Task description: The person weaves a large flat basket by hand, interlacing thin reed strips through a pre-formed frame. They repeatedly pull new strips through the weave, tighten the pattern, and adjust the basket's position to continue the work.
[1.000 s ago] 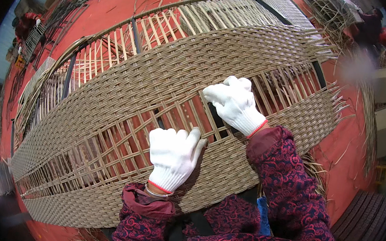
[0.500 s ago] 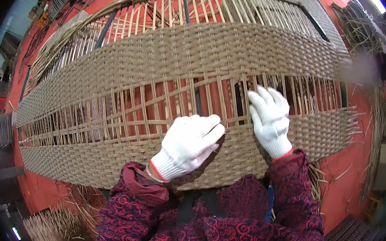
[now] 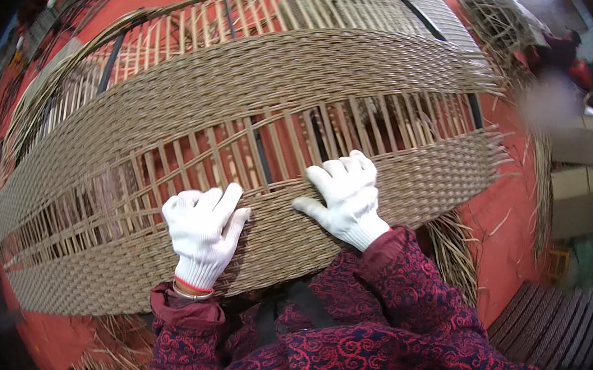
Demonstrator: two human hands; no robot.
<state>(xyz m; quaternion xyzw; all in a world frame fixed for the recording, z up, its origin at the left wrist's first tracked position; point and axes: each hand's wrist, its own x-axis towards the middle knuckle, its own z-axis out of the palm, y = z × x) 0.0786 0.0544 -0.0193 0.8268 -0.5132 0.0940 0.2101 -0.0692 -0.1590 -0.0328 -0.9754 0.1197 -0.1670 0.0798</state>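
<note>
A large brown wicker panel point(image 3: 286, 75) on a dark frame lies in front of me, with two dense woven bands and bare upright canes between them. My left hand point(image 3: 205, 233), in a white knit glove, is at the upper edge of the nearer woven band point(image 3: 284, 231), left of the middle. Its fingers curl over that edge, with the forefinger straighter and the thumb apart. To its right, my right hand point(image 3: 345, 194), gloved alike, bends its fingers over the same edge, thumb out on the weave. Some loose strands run slantwise through the uprights. The fingertips are partly hidden.
Beneath the panel spreads a red floor point(image 3: 507, 207). Bundles of loose cane point(image 3: 452, 252) lie to the right and along the far left edge. A dark slatted piece point(image 3: 549, 327) stands at lower right. Another person point(image 3: 563, 58), blurred, is at the upper right.
The view has shifted, so the panel appears tilted and further left. Both hands now rest at the nearer band's edge; the right one has come down from the uprights in the gap.
</note>
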